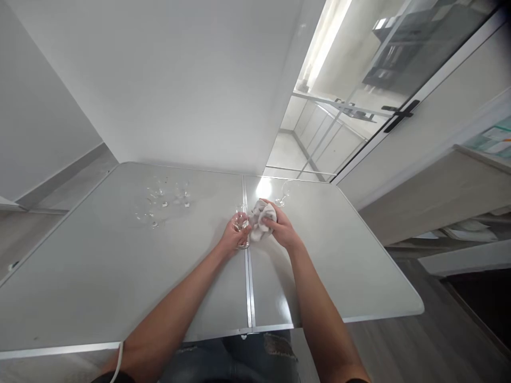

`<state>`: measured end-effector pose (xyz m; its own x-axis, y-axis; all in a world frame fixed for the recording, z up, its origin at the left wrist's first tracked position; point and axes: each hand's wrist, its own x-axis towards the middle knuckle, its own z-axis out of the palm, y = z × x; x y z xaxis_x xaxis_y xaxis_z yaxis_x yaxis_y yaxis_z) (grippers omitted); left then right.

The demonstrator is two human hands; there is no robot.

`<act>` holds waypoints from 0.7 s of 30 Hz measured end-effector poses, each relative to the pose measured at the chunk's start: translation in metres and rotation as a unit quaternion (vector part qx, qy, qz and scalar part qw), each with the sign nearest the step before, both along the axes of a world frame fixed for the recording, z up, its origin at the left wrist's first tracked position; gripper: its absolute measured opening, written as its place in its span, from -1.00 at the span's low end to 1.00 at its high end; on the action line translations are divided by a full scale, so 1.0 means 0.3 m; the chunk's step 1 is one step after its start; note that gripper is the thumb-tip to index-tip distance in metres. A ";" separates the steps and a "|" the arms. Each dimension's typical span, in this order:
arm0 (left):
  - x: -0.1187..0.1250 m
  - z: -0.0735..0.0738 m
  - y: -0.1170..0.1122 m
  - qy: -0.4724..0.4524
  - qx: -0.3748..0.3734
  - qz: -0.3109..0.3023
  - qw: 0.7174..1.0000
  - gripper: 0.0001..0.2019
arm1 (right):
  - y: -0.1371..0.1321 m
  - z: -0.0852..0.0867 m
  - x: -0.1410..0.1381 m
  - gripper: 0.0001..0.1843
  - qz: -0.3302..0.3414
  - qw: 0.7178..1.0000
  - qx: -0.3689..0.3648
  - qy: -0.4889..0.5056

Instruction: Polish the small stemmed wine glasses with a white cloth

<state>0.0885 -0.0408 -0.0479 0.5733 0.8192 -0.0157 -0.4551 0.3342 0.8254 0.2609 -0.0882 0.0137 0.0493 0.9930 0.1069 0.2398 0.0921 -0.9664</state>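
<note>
My left hand (230, 235) is closed round a clear drinking glass (240, 219) over the table's middle seam. Its foot shows below my fingers, close to the tabletop; I cannot tell if it touches. My right hand (285, 232) grips a crumpled white cloth (259, 219), held right beside the glass. Just beyond that hand, another clear glass (280, 202) stands on the right half of the table. Farther left is a group of several transparent glasses (186, 202), their outlines faint against the pale surface.
The light grey folding table (191, 266) has metal edging and a metal seam (249, 290). A white wall (191, 85) rises behind it. Toward the right are a glass-paned door with a black handle (402, 114) and shelving (443, 191). A white cable (118, 359) hangs by my left forearm.
</note>
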 end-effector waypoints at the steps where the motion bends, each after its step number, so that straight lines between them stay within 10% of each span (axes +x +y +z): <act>1: 0.002 -0.001 0.001 0.015 0.002 0.003 1.000 -0.44 | 0.005 -0.013 -0.009 -0.35 -0.001 1.000 0.007 0.001; 21: -0.050 0.033 0.039 -0.053 -0.047 0.161 0.984 -0.55 | -0.018 -0.052 0.047 -0.52 0.047 0.957 -0.141 0.249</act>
<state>0.0734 -0.0290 -0.0379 0.2874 0.9563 -0.0540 -0.6315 0.2316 0.7400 0.2750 -0.0935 -0.0019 -0.0674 0.9815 -0.1795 -0.2541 -0.1908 -0.9482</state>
